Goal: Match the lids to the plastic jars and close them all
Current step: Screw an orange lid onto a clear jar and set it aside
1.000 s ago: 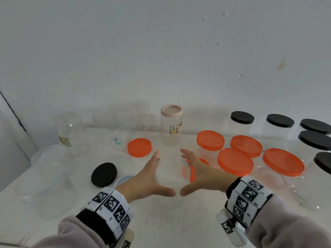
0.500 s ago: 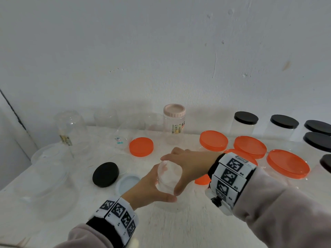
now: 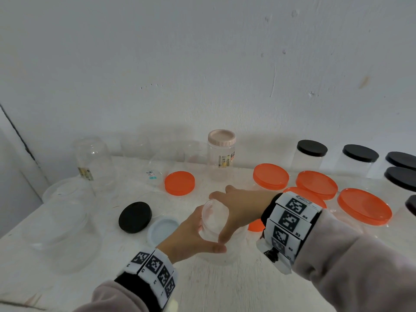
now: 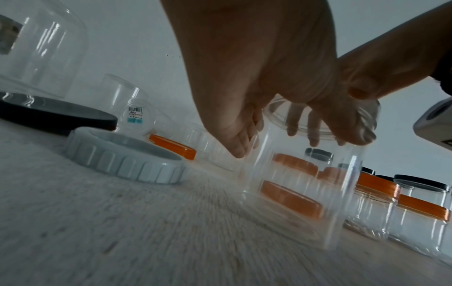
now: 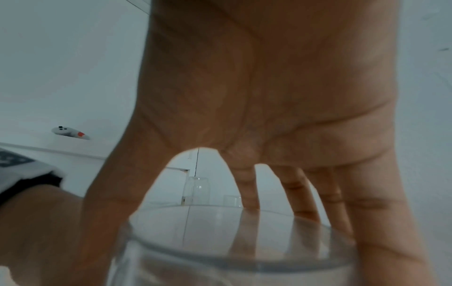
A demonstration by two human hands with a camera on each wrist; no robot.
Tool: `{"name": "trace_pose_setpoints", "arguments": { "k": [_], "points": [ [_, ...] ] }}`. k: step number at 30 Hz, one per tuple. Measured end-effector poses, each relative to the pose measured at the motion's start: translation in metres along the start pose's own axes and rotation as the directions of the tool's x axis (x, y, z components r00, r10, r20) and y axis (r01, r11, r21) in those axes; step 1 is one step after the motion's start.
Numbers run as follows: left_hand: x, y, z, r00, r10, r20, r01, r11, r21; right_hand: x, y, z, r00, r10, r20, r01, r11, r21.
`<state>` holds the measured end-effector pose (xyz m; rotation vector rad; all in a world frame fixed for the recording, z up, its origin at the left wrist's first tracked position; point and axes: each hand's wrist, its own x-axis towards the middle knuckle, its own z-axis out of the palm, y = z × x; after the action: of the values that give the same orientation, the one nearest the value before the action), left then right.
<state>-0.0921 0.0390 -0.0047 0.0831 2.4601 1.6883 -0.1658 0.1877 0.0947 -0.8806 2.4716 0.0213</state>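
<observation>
A clear plastic jar (image 3: pixel 215 221) stands on the white table (image 3: pixel 225 289) in front of me. My left hand (image 3: pixel 193 233) wraps its side, thumb toward me. My right hand (image 3: pixel 238 203) reaches over from the right and grips the jar's top rim from above. The right wrist view shows those fingers (image 5: pixel 303 193) curled down around the rim of the jar (image 5: pixel 232 241). Whether a clear lid sits on the mouth I cannot tell. Loose lids lie nearby: pale blue (image 3: pixel 162 229), black (image 3: pixel 135 216), orange (image 3: pixel 179 183), and another orange one (image 3: pixel 255 225) behind the jar.
Several jars closed with orange lids (image 3: pixel 364 206) and black lids (image 3: pixel 311 154) crowd the right side. A pink-lidded jar (image 3: pixel 221 152) stands at the back. Open clear jars (image 3: pixel 93 163) and a big one (image 3: pixel 63 233) stand on the left. The wall runs close behind.
My right hand has moved from the jar's right side to over its top and now grips the rim. The left hand stays on the jar's side.
</observation>
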Motion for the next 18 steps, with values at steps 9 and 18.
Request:
{"name": "trace_pose_setpoints", "arguments": {
  "k": [9, 18],
  "points": [
    [0.000, 0.004, -0.002, 0.993, 0.097, 0.073, -0.094, 0.995, -0.040, -0.004, 0.003, -0.012, 0.984, -0.134, 0.114, 0.147, 0.983, -0.112],
    [-0.001, 0.002, 0.000, 0.997, 0.063, 0.054, -0.061, 0.997, -0.042, 0.003, 0.004, -0.003, 0.998, -0.057, -0.016, 0.055, 0.993, -0.108]
  ]
}}
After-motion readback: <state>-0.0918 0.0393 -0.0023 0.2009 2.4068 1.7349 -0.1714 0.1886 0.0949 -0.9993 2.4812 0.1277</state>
